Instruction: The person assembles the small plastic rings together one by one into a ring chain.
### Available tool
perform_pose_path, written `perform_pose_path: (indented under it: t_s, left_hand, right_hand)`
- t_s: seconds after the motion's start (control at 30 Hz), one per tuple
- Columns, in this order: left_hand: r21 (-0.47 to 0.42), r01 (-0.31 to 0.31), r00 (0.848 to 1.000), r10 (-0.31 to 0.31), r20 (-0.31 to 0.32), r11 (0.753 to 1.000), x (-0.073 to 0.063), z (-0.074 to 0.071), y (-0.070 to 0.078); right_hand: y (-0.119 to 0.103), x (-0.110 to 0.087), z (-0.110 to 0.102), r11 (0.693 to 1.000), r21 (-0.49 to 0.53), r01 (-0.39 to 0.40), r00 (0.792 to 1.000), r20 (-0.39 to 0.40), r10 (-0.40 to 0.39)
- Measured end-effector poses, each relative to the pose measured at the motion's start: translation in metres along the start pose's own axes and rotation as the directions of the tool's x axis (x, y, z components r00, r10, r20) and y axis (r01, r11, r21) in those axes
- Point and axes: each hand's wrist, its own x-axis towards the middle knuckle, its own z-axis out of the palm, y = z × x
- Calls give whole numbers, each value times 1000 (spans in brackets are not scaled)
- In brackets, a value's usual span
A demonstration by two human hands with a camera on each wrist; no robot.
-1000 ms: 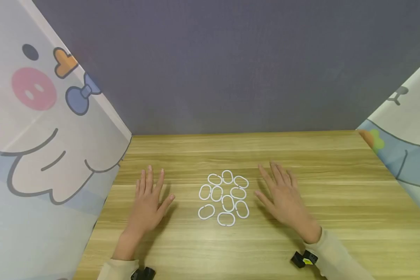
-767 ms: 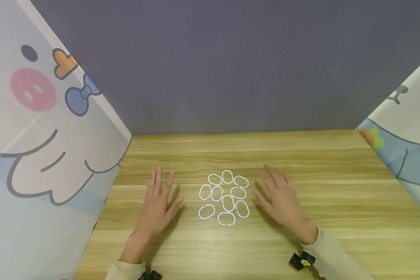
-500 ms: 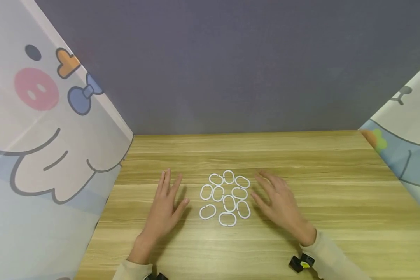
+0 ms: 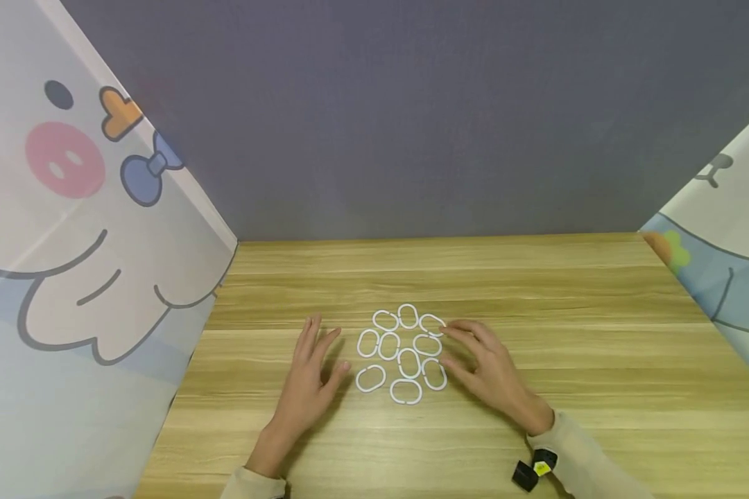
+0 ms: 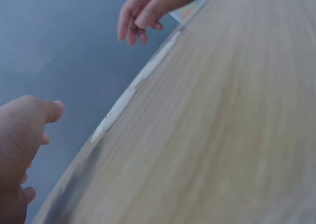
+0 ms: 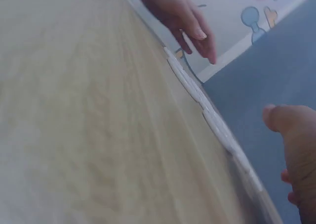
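Several white oval rings, each with a small gap like a C-shaped link, lie flat in a loose cluster mid-table. My left hand (image 4: 306,388) hovers left of them, fingers spread and relaxed, thumb near the front-left ring (image 4: 369,391). On the other side is my right hand (image 4: 496,374), its fingers loosely bent. Its index fingertip overlaps the back-right ring (image 4: 421,322) in the head view, and its thumb points at the right-hand ring (image 4: 445,381). Nothing sits in either hand. From the left wrist, the rings (image 5: 136,93) appear edge-on as a white strip.
The wooden tabletop (image 4: 537,277) ends at a dark grey panel (image 4: 424,138) at the back. Printed cartoon panels stand at the left side (image 4: 162,360) and the right side (image 4: 736,277). A black wrist camera (image 4: 533,468) hangs at the right sleeve.
Both hands have moved inward toward the rings, the left one to the right and the right one to the left. The right fingers have bent more. The rings stay where they were.
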Motion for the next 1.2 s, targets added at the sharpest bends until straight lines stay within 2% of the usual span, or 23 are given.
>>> perform_pose_path:
  t_s: [0.2,0.33,0.47,0.57,0.8,1.0,1.2]
  left_hand:
    - [-101,70,998,-69,16,992,-4,5,-4]
    - [-120,95,995,-91,37,988,-6,8,-7]
    - [-119,94,995,-89,47,988,-8,11,-8]
    - [-121,85,995,-78,62,989,-7,15,-6]
    - [-80,77,995,-71,75,994,-9,20,-1]
    - [-35,61,995,-58,85,997,-11,22,-1]
    - [-30,55,995,-52,89,998,-10,23,-2]
  right_hand:
    - [6,-7,5,990,127,-56,996,82,45]
    - [10,-9,10,977,202,-65,992,116,42]
    - [11,-9,12,963,250,-98,985,164,57]
    - [12,-10,12,962,252,-107,981,184,61]
    - [15,-11,10,976,209,-54,978,208,10]
    - [14,-11,10,982,182,-48,973,232,4]
    - [12,-10,10,982,182,-47,972,235,3]
